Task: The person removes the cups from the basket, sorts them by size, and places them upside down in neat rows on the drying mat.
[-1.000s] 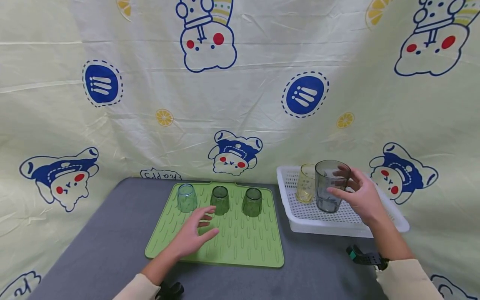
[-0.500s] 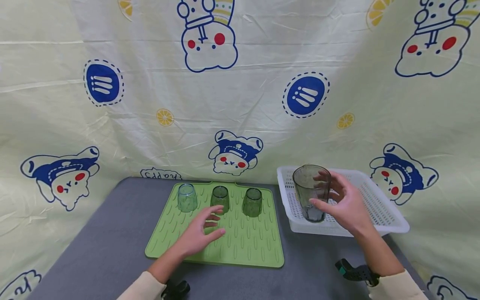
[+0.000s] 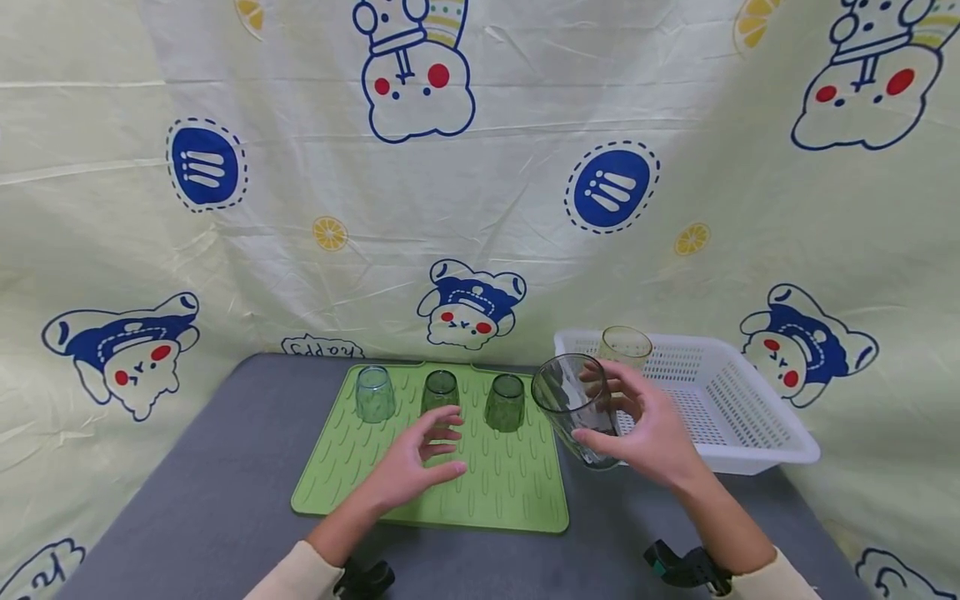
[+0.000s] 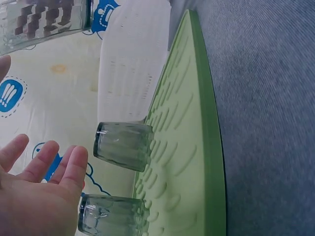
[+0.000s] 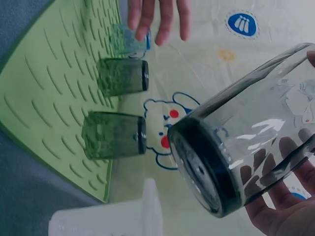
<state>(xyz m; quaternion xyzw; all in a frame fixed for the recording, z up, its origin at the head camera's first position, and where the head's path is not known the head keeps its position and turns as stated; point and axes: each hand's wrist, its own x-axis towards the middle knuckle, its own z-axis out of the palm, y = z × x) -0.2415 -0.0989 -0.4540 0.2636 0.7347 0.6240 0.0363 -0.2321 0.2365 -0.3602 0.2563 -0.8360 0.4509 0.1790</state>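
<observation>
My right hand (image 3: 656, 429) grips a large grey drinking glass (image 3: 573, 412), tilted with its mouth toward the upper left. In the right wrist view the thick base of that grey glass (image 5: 202, 167) faces the camera, and fingers show through its wall. My left hand (image 3: 420, 462) is over the green ridged mat (image 3: 487, 500), fingers loosely extended and holding nothing. Upside down along the mat's back edge stand a bluish glass (image 3: 375, 396), a middle dark green glass (image 3: 440, 387) partly hidden by my left fingers, and a right dark green glass (image 3: 505, 404).
A white perforated basket (image 3: 750, 454) stands right of the mat. Inside it is a yellowish glass (image 3: 626, 340), largely hidden behind my right hand and the grey glass. A grey cloth (image 3: 217, 500) covers the table, and a printed curtain (image 3: 480, 200) hangs behind.
My right hand has carried the grey glass leftward and down, out from over the basket to near the mat's right edge, tilting it. My left hand has shifted slightly right.
</observation>
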